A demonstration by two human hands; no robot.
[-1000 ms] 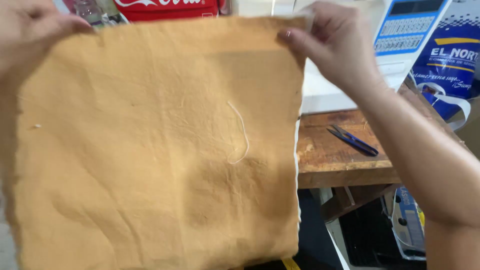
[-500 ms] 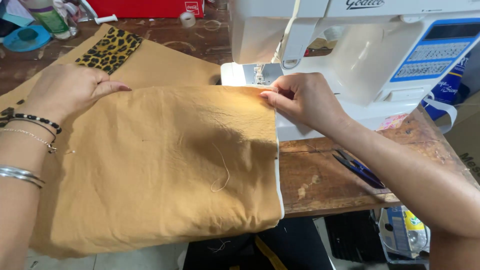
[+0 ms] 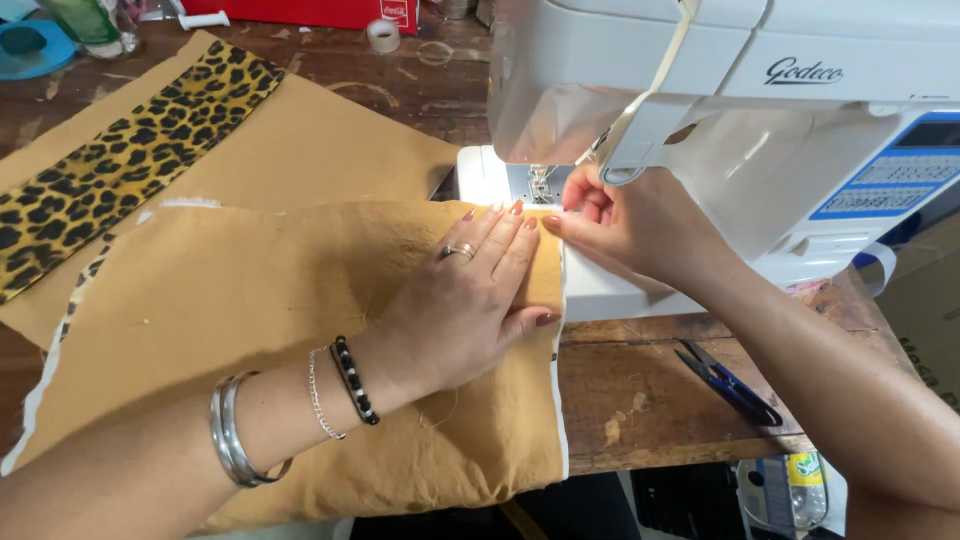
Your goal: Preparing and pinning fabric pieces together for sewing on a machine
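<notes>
left hand [image 3: 465,300] lies flat and spread wide, palm down, on the tan fabric [image 3: 250,320], fingertips pointing toward the needle area of the white sewing machine [image 3: 720,110]. ring on one finger; a bead bracelet [image 3: 353,380], a thin chain and silver bangles [image 3: 232,432] on that wrist

right hand [image 3: 625,225] sits just beside the left, at the fabric's right edge on the machine bed, fingers curled narrow and pinching at the cloth edge near the presser foot [image 3: 540,185]; cannot tell exactly what is between the fingertips. the two hands are nearly touching at the fingertips

tan fabric is folded over, upper right corner pushed up onto the machine bed under the lit needle area, the rest spread across the wooden table [image 3: 650,390] and hanging over the near edge. a pale selvedge runs down its right side. a loose thread lies on it below the left palm

under and behind it, more tan cloth with a leopard-print strip [image 3: 120,165] running diagonally toward the far left corner

on bare table to the right of the fabric, well apart from both hands: small blue thread snips [image 3: 730,382]. far edge of table: a roll of tape [image 3: 382,35], a red box [image 3: 320,12], a blue round lid [image 3: 30,45] at the far left

below the table edge at right, a bottle with a yellow label [image 3: 800,480], partly hidden
</notes>
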